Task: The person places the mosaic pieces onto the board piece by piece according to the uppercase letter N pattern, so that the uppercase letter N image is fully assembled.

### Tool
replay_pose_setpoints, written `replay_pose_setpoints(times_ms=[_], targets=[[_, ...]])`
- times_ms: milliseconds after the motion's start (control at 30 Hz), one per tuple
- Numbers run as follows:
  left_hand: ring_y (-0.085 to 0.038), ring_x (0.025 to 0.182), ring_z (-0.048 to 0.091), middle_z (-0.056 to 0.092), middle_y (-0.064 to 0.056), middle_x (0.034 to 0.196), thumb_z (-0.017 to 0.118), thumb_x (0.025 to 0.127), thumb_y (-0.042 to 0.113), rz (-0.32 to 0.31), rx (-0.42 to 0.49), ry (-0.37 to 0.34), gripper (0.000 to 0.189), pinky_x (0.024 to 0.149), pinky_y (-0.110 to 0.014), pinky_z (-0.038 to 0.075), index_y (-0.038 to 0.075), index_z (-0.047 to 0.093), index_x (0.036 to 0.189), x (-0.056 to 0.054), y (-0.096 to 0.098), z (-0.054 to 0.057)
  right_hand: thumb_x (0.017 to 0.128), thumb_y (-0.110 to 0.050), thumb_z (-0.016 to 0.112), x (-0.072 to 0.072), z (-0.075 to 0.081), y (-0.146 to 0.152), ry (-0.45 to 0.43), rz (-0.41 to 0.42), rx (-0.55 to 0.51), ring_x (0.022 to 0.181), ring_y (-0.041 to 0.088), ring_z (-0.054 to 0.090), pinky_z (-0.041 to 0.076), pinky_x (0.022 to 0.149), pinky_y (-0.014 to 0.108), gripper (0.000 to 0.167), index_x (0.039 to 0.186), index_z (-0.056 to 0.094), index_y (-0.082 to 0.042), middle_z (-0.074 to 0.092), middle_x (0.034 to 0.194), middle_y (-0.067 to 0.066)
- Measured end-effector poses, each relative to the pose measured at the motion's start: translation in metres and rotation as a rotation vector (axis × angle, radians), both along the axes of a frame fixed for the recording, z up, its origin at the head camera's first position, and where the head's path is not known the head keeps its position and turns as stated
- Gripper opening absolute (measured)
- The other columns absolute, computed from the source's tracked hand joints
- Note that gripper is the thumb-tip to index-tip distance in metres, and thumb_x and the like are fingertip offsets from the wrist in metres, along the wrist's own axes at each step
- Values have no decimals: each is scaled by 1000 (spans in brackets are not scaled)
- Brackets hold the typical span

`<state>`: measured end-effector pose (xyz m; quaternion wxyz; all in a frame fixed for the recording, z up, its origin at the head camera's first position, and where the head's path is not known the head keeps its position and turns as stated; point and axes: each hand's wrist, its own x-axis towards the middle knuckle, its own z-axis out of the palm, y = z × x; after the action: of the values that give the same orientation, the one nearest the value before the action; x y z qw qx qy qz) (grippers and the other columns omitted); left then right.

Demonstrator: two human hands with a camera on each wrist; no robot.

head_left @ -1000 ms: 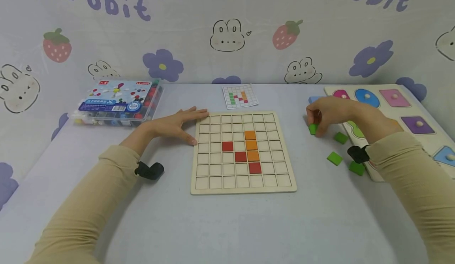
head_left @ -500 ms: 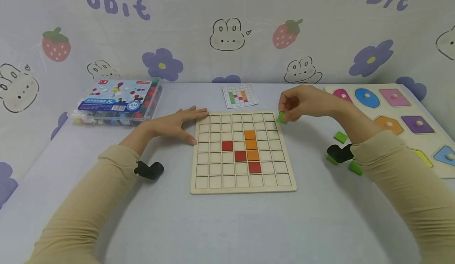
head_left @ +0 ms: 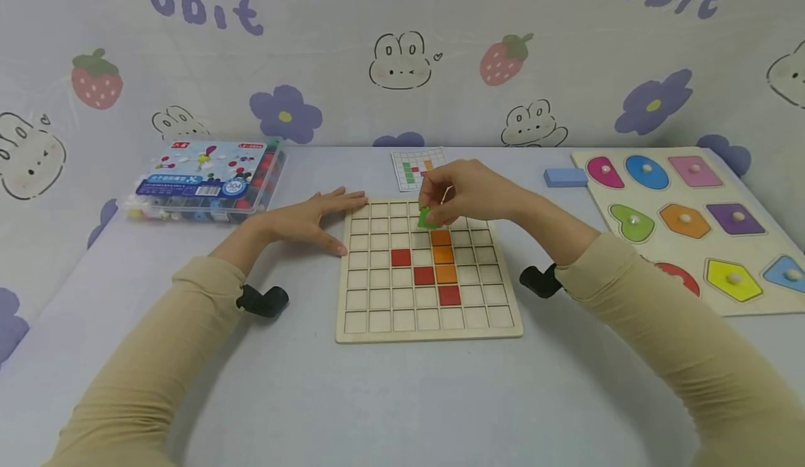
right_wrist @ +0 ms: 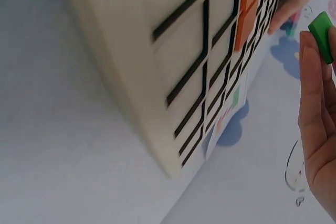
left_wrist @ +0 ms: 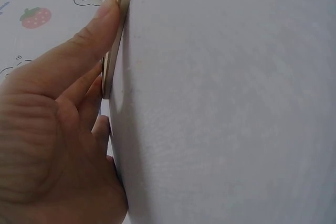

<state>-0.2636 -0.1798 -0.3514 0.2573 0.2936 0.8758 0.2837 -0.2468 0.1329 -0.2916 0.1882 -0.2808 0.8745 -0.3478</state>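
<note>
My right hand [head_left: 473, 191] pinches a green square tile [head_left: 424, 217] between thumb and fingers, over the upper rows of the wooden grid board [head_left: 430, 337]. In the right wrist view the same green tile [right_wrist: 320, 34] shows raised above the board's surface. Three orange tiles [head_left: 443, 255] form a column on the board, and three red tiles [head_left: 400, 257] step down diagonally toward the bottom of that column. My left hand [head_left: 302, 221] lies at the board's left edge with fingers spread. In the left wrist view its thumb touches the board's edge [left_wrist: 111, 64].
Behind the board lies a small printed grid card [head_left: 407, 159], partly covered by my right hand. A shape puzzle board [head_left: 666, 187] with knobbed pieces is at right, beside a blue block [head_left: 564, 177]. At left stands a clear plastic case [head_left: 204, 177] of colourful parts.
My right hand has carried the green tile leftward from the table onto the area over the board. The other loose green tiles are now hidden by the right arm. The left hand has stayed put.
</note>
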Motion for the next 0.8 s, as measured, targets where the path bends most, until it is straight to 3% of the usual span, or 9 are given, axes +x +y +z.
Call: replay_pose_setpoints(times_ms=[367,533,567,667,767,800], targets=[[-28,158,-11,11,2,170,78,83,32,10,0,-3,94,126,-56,-13,21,23,159,1,0,1,88,-5,69,1,2,-41,75,39,-9,83,22,73,60,73,26,14,100,74,-11,72,91,8],[-28,158,-12,10,2,170,78,83,32,12,-4,-11,94,126,-57,-14,21,22,159,1,-1,1,88,-3,69,1,-1,-54,80,31,-2,81,23,72,62,75,31,15,100,75,-8,72,90,9],[-28,158,-12,10,2,170,78,83,31,11,-6,-13,94,126,-57,-14,21,22,159,1,-1,1,88,-3,69,1,-1,-56,82,31,7,80,22,73,60,86,33,15,100,75,-8,72,89,8],[-28,158,-12,9,2,170,78,83,31,10,-5,-18,95,126,-58,-14,21,22,159,0,0,1,87,-2,68,2,-1,-62,76,31,45,76,17,70,59,87,36,17,101,75,-8,72,86,7],[-28,158,-12,9,2,170,78,83,32,9,-2,-19,95,126,-58,-14,20,22,159,0,0,0,85,1,65,2,-2,-66,75,34,76,71,13,67,58,80,28,20,100,76,-8,71,85,6],[-28,158,-12,9,2,170,78,83,32,9,-2,-19,95,126,-58,-14,20,22,159,0,0,1,85,2,64,2,-3,-68,76,36,86,71,12,65,58,68,25,22,100,76,-8,71,85,6]])
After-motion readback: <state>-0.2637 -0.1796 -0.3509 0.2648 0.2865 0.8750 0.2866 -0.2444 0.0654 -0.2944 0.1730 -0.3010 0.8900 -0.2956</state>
